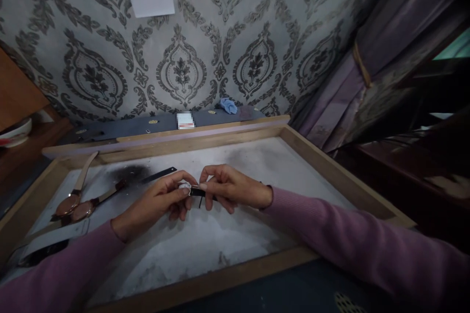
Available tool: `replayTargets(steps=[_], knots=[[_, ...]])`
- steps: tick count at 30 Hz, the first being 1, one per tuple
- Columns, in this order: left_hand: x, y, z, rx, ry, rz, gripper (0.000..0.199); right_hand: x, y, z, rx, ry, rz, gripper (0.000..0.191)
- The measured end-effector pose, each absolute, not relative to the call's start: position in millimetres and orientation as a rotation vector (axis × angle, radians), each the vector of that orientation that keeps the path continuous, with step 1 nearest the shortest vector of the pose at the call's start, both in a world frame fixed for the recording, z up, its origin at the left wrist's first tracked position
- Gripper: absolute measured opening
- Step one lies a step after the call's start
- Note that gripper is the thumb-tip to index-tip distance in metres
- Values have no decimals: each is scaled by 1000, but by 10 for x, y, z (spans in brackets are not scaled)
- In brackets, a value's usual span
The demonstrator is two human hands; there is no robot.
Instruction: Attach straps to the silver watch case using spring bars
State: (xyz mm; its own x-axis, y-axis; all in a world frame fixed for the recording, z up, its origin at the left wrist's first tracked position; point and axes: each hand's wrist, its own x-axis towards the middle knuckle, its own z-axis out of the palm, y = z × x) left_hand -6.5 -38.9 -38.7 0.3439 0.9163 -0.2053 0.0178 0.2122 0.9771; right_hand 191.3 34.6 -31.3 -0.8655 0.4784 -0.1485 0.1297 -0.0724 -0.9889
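Note:
A small wristwatch point(185, 187) with a bright silvery case is pinched between the thumb and fingers of my left hand point(165, 193). From its side a black watch strap point(198, 192) runs toward my right hand point(227, 187), whose thumb and forefinger close on the strap's end by the case. A thin dark strip hangs below the strap; I cannot tell what it is. Behind my left hand, a separate flat black strap point(159, 174) lies on the white surface. Two watches with rose-gold cases, one larger point(68, 204) and one smaller point(82, 211), lie to the left.
A wooden-framed tray point(312, 166) with a white base surrounds the work. At lower left are a pale flat piece point(60, 235) and a dark item. Beyond the far rim lie a small blurred box point(185, 120) and a blue cloth point(228, 105). A purple curtain point(341, 83) hangs at right.

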Motion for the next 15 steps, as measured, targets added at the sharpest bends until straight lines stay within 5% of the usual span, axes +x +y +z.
replayTargets(steps=[15], knots=[[-10, -371, -342, 1497, 1130, 807, 21, 1841, 285, -314, -617, -1877, 2127, 24]])
